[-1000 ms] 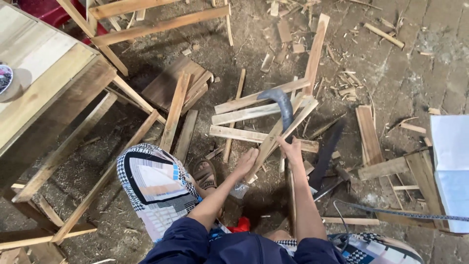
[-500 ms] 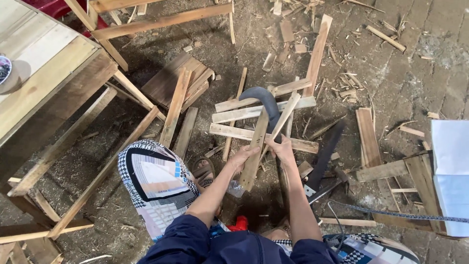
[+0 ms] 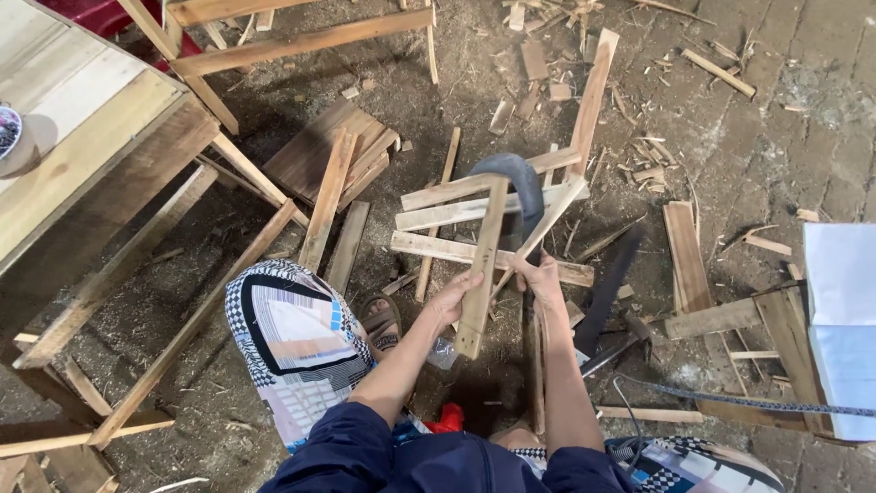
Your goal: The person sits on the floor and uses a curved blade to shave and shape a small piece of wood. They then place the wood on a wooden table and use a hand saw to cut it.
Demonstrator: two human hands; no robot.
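A pale wooden slat held upright, tilted slightly, above crossed slats.

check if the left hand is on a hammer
No, the left hand grips an upright wooden slat, while the right hand holds a thinner strip beside it.

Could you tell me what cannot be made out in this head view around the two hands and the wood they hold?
- Right hand: its fingers are hidden behind the thin slat, so the grip is unclear.
- Dark curved piece: crossed by the wooden slat that the left hand touches; its lower part and kind cannot be told.
- Dark tool: motion-blurred.
- White bowl on the wooden table: cut off by the left edge.
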